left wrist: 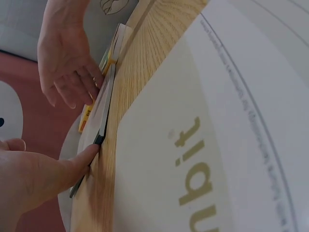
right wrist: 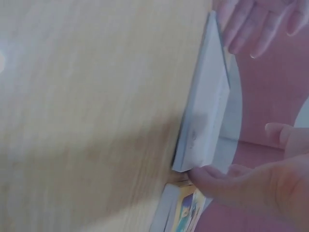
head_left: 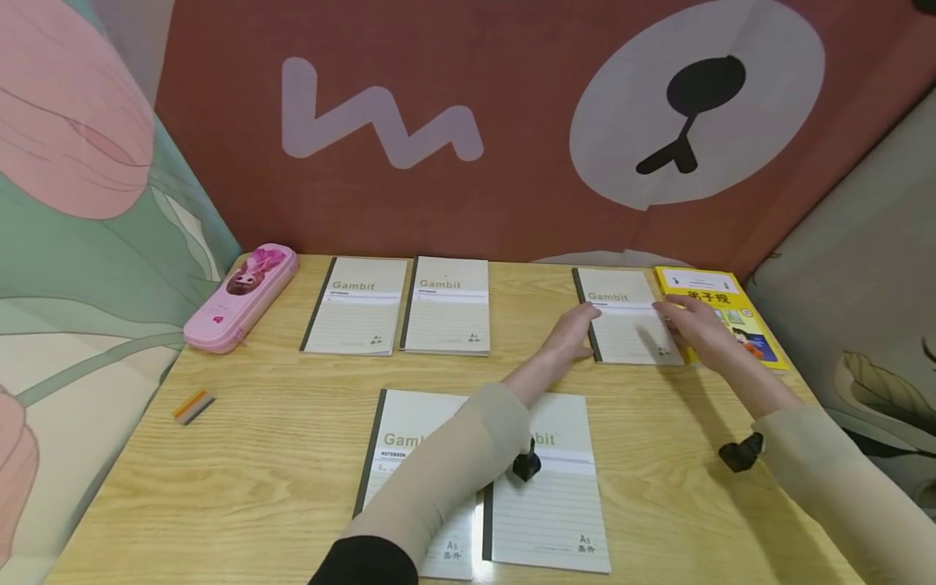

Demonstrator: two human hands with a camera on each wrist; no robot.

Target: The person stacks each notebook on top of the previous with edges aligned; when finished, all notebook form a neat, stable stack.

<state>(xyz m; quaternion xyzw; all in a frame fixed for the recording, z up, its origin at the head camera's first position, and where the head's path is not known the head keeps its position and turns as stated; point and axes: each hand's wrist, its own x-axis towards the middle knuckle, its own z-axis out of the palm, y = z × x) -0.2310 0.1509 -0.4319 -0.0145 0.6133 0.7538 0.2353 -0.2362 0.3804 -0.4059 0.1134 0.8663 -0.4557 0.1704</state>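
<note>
A beige Gambit notebook [head_left: 627, 318] lies flat at the back right of the wooden table [head_left: 292, 422]. My left hand [head_left: 578, 329] touches its dark spine edge with straight fingers. My right hand [head_left: 691, 321] touches its right edge, partly over a yellow children's book [head_left: 731, 313] lying beside it. In the left wrist view a left fingertip [left wrist: 94, 150] presses the notebook's edge [left wrist: 104, 113], with the right hand [left wrist: 67, 63] on the far side. In the right wrist view a right fingertip [right wrist: 203, 176] meets the notebook's corner [right wrist: 203, 121]; the left hand [right wrist: 256, 24] is beyond it.
Two more notebooks [head_left: 358, 305] [head_left: 448, 305] lie at the back left beside a pink pencil case [head_left: 241, 296]. Another two notebooks [head_left: 409, 455] [head_left: 556, 496] lie near me under my left forearm. A small orange-grey eraser [head_left: 193, 406] sits at the left. Patterned cloth walls enclose the table.
</note>
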